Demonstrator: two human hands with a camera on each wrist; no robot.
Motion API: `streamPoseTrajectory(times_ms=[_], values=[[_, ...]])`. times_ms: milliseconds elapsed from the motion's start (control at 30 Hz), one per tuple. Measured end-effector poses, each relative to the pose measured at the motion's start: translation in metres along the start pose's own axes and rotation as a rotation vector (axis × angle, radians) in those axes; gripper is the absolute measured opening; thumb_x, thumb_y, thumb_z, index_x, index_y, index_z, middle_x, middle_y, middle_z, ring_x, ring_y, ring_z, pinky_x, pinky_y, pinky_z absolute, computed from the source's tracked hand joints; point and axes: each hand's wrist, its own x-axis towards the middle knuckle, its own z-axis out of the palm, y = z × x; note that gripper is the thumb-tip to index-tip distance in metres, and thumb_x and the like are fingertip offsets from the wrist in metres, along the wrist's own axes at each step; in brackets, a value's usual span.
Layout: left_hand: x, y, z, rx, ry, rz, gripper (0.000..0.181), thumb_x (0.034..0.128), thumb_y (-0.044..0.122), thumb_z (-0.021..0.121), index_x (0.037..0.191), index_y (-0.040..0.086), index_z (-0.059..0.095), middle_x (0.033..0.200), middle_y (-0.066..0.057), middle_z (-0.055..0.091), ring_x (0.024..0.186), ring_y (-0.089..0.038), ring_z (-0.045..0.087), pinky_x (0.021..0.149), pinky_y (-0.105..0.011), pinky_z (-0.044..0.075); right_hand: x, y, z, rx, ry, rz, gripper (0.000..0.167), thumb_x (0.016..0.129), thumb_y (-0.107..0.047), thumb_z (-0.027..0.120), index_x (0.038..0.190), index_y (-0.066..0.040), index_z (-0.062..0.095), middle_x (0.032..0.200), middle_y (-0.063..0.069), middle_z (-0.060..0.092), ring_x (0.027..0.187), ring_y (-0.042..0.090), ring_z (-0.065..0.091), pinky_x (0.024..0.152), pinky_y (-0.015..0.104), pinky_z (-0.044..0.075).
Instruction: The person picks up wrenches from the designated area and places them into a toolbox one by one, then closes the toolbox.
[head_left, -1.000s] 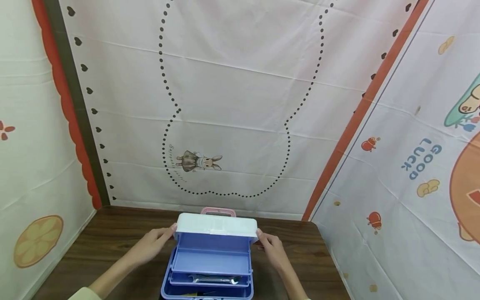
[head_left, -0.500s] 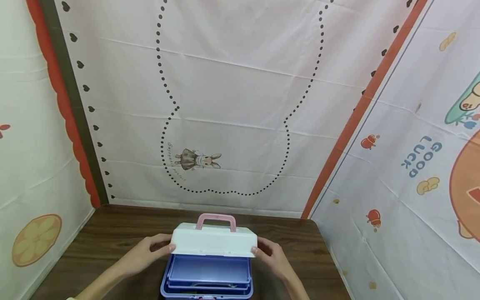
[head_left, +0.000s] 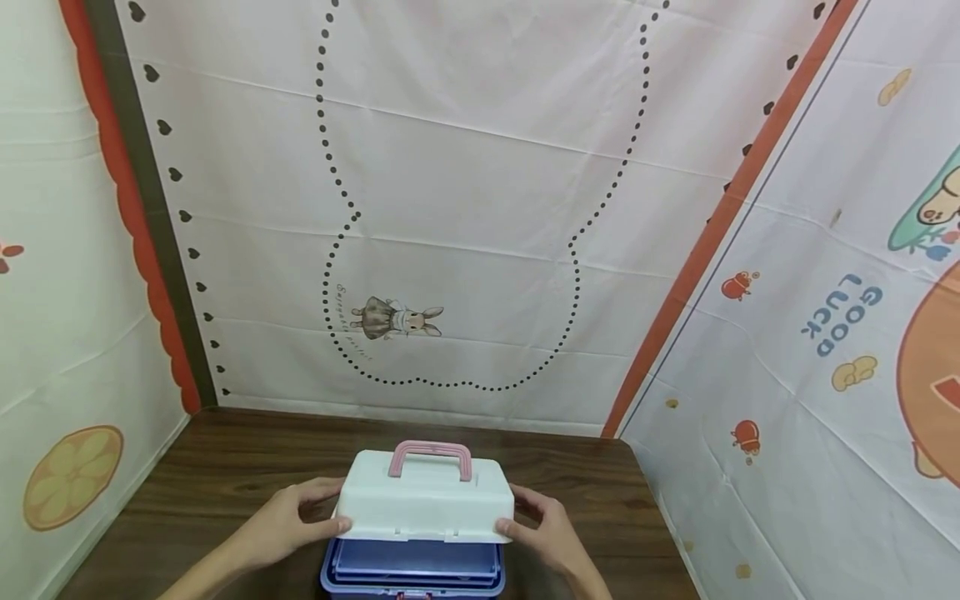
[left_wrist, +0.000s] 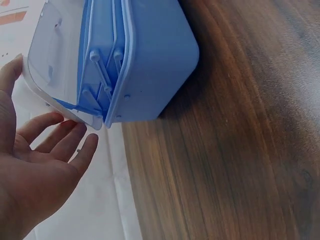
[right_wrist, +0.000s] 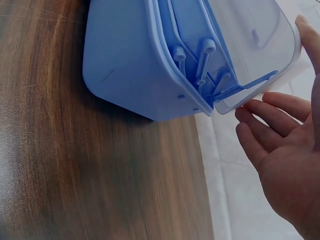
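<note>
A blue toolbox (left_wrist: 157,60) stands on the table with its white lid (head_left: 423,504) partly lowered. The pink carrying handle (head_left: 465,468) stands up on top of the lid. At the lid's left end, my left hand (head_left: 288,521) holds the edge, thumb at the front corner and fingers toward the back. My right hand (head_left: 551,533) grips the opposite end the same way. Beneath the lid the blue inner trays (head_left: 416,557) show through a gap; what they contain is hidden. Folding tray arms (right_wrist: 204,60) show at the side in the right wrist view.
The dark wood-grain table (head_left: 262,450) lies around the box. Behind it hangs a white printed cloth (head_left: 465,317), with more printed cloth at the left (head_left: 75,333) and right (head_left: 795,375).
Both hands have brought the lid forward and down over the box. The handle has come up into full view, and the wrench seen in the tray earlier is now covered.
</note>
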Motion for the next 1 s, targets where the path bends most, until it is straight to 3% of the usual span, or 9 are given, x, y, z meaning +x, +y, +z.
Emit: streamPoseTrajectory(times_ms=[67, 233, 367, 600, 800, 1000], values=[[0.000, -0.001, 0.002, -0.004, 0.000, 0.024, 0.060, 0.0934, 0.038, 0.083, 0.139, 0.003, 0.068, 0.141, -0.014, 0.066, 0.130, -0.038, 0.060, 0.098, -0.029, 0.056, -0.002, 0.000, 0.000, -0.007, 0.005, 0.004, 0.056, 0.093, -0.023, 0.083, 0.140, 0.001, 0.066, 0.130, 0.012, 0.073, 0.117, 0.021, 0.069, 0.102, 0.044, 0.058], [0.002, -0.007, 0.011, -0.025, 0.002, 0.019, 0.065, 0.0929, 0.037, 0.084, 0.143, 0.001, 0.064, 0.148, -0.017, 0.062, 0.132, -0.040, 0.057, 0.098, -0.028, 0.056, -0.006, 0.002, 0.001, -0.020, 0.000, 0.045, 0.065, 0.091, -0.029, 0.086, 0.146, -0.003, 0.062, 0.135, 0.011, 0.071, 0.121, 0.024, 0.068, 0.101, 0.043, 0.057], [0.004, -0.008, 0.016, -0.029, 0.025, 0.009, 0.069, 0.0909, 0.039, 0.086, 0.143, 0.000, 0.064, 0.149, -0.017, 0.061, 0.134, -0.041, 0.056, 0.099, -0.030, 0.056, -0.005, 0.004, 0.001, -0.013, -0.003, 0.065, 0.071, 0.091, -0.032, 0.087, 0.150, -0.003, 0.059, 0.137, 0.011, 0.070, 0.123, 0.028, 0.067, 0.102, 0.049, 0.056], [0.008, -0.012, 0.025, 0.003, 0.045, 0.017, 0.079, 0.0904, 0.044, 0.085, 0.147, -0.004, 0.058, 0.154, -0.021, 0.055, 0.136, -0.047, 0.054, 0.100, -0.053, 0.057, 0.002, 0.007, 0.003, 0.008, -0.016, 0.041, 0.078, 0.090, -0.033, 0.088, 0.153, -0.001, 0.054, 0.138, 0.014, 0.069, 0.124, 0.032, 0.066, 0.105, 0.062, 0.052], [0.015, -0.021, 0.032, 0.104, 0.076, 0.050, 0.089, 0.0898, 0.052, 0.083, 0.149, -0.007, 0.054, 0.157, -0.022, 0.050, 0.135, -0.049, 0.054, 0.102, -0.062, 0.052, 0.008, 0.011, 0.009, -0.091, 0.006, -0.013, 0.086, 0.086, -0.039, 0.091, 0.154, -0.001, 0.053, 0.144, 0.015, 0.065, 0.127, 0.027, 0.065, 0.105, 0.054, 0.054], [0.021, -0.030, 0.038, 0.133, 0.136, 0.038, 0.093, 0.0869, 0.056, 0.084, 0.148, -0.007, 0.055, 0.157, -0.018, 0.052, 0.133, -0.048, 0.057, 0.102, -0.063, 0.052, 0.013, 0.016, 0.015, -0.163, 0.044, -0.023, 0.090, 0.083, -0.045, 0.091, 0.154, -0.005, 0.054, 0.146, 0.011, 0.064, 0.127, 0.025, 0.064, 0.103, 0.039, 0.057]])
